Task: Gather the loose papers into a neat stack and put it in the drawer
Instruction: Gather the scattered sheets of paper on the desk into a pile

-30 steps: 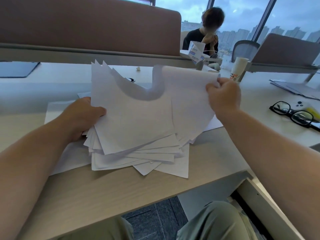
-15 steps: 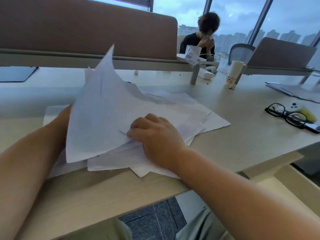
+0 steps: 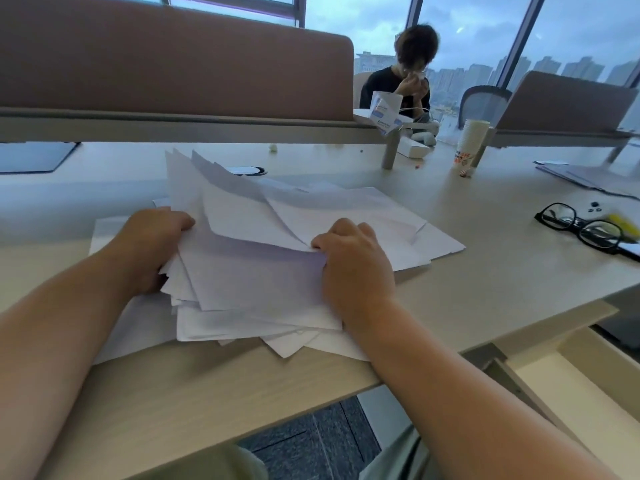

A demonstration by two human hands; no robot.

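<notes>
Head view: both hands, left [image 3: 152, 247] and right [image 3: 353, 268], grip thin, fanned white papers [image 3: 249, 271].

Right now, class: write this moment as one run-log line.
stage: gathering | left hand: grips papers at left edge | right hand: pinches top sheets | stack: uneven, on desk | drawer: open, no papers visible inside

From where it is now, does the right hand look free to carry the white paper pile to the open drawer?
Probably yes. The right hand grips the fanned white paper pile, and the open pale drawer lies just beyond the wooden desk edge on that side, nothing visible between. The left hand also holds the pile.
</notes>
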